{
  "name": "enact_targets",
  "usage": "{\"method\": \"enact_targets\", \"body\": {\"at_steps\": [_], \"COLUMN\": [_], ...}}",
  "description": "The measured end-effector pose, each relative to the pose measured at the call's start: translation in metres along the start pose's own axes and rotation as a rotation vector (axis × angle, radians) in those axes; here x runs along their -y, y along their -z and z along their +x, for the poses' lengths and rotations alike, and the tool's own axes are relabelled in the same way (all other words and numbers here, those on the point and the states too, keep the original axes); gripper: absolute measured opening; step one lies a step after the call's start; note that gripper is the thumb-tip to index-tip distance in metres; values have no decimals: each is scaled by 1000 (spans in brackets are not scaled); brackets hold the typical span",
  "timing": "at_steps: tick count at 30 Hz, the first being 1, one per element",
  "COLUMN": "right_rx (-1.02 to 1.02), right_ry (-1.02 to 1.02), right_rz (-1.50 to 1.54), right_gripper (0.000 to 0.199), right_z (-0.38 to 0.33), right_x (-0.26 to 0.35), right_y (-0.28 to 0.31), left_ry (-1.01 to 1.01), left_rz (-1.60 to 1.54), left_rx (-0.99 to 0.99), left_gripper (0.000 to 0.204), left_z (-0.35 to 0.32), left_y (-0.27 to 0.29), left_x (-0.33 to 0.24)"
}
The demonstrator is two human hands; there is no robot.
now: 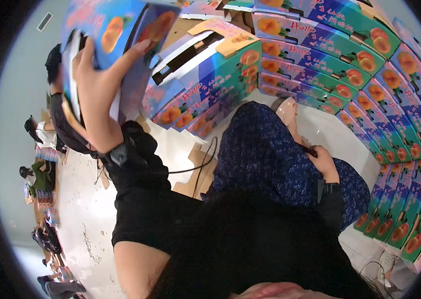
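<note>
My left hand (96, 89) is raised at the upper left, thumb and fingers spread around a blue and purple carton (93, 40) printed with peaches. The carton is tilted, and a slim dark opening shows along its near side. Just right of it stands a stack of similar cartons with black handles, the top carton (205, 65) having tan cardboard flaps. My right hand (325, 164) lies low against the dark blue patterned cloth (260, 154) over my legs. Its fingers are curled around a small dark thing, mostly hidden, that I cannot make out.
Rows of peach-printed cartons (320, 55) rise ahead and curve down the right side (404, 199). A black cable (190, 170) runs near flat cardboard (188, 182) on the pale floor (83, 209). Several people work at the left, the nearest in a dark top (68, 124).
</note>
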State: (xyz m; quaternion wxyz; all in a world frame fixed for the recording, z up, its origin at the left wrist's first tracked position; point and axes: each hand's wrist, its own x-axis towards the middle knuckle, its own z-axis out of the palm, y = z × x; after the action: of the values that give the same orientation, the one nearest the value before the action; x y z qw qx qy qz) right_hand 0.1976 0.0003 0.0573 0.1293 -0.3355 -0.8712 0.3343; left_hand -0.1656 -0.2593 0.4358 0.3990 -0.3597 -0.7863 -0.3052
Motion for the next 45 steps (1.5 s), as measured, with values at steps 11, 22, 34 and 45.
{"method": "enact_targets", "body": {"at_steps": [11, 22, 34, 45], "right_rx": [63, 38, 6, -340], "right_ry": [-90, -80, -58, 208], "right_rz": [-19, 7, 21, 757], "right_gripper": [29, 34, 30, 28], "right_z": [-4, -4, -10, 46], "right_x": [13, 12, 18, 88], "right_y": [4, 1, -1, 93], "left_ry": [-105, -188, -395, -826], "left_rz": [136, 96, -346, 72], "left_rx": [822, 840, 403, 463], "left_gripper": [104, 116, 88, 67], "left_z": [59, 17, -8, -70], "left_y": [-145, -160, -79, 11], "left_x": [-30, -2, -13, -54]}}
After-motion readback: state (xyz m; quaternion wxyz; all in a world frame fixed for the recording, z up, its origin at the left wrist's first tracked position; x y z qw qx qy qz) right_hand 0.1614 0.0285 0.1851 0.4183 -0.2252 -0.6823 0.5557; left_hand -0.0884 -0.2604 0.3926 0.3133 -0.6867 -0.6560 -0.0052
